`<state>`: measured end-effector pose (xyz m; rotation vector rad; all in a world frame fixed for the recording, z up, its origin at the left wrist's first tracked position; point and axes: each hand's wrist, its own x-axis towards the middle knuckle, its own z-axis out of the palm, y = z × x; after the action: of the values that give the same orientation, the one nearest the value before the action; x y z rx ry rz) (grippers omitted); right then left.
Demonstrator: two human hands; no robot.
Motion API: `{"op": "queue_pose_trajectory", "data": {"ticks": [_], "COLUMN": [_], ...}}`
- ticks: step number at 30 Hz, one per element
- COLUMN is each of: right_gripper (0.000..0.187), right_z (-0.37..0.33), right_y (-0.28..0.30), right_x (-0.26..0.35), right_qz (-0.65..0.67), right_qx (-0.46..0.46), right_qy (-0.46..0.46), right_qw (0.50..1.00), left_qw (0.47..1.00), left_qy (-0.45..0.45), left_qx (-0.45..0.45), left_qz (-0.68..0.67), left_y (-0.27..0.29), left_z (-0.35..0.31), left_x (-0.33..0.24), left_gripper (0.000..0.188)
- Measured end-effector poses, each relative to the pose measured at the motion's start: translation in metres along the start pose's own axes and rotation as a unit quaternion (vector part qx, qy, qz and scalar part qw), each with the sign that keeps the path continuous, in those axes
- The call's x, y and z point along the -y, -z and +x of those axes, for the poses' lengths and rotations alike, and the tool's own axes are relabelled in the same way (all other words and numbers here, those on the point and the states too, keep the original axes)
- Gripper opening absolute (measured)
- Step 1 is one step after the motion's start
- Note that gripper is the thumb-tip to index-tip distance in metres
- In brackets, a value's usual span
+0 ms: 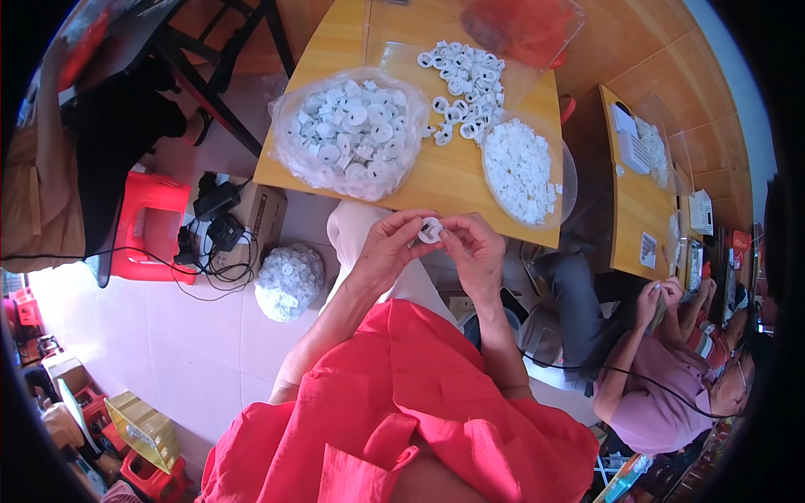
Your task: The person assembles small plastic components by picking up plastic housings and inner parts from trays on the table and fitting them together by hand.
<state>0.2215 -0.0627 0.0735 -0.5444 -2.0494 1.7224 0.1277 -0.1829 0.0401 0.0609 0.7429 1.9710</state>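
Between my two hands, just in front of the table's near edge, is a small round white plastic part [431,230] with cut-outs in it. My left hand [394,241] pinches its left side. The fingers of my right hand [471,243] close on its right side; whether they also hold a smaller piece is hidden. Beyond my left hand a clear plastic bag [283,126] full of white round parts lies on the table. Past my right hand stands a shallow dish [571,180] heaped with tiny white pieces. Several round white parts [470,80] with dark centres lie loose between them.
The wooden table [453,184] has a clear panel and a red bag [516,29] at its far end. Left on the floor are a red stool [134,222], a box with cables [260,218] and a bag of white parts [289,281]. A co-worker [654,377] sits at right.
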Motion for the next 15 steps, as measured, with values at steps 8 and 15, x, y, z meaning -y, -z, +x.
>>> {"op": "queue_pose_trajectory", "data": {"ticks": [8,15], "right_gripper": [0.016,0.015], "right_z": [-0.001,-0.003], "right_y": [0.001,0.003], "right_x": [0.007,0.011], "right_qz": [0.008,0.049], "right_qx": [0.027,-0.005], "right_qy": [0.03,-0.028], "right_qw": [0.999,0.998], "left_qw": [0.999,0.999], "left_qy": [-0.007,0.008], "left_qx": [0.019,0.011], "left_qz": [-0.031,-0.038], "left_y": [0.001,0.004], "left_z": [-0.002,0.0], "left_x": [0.001,0.003], "left_gripper": [0.023,0.022]}}
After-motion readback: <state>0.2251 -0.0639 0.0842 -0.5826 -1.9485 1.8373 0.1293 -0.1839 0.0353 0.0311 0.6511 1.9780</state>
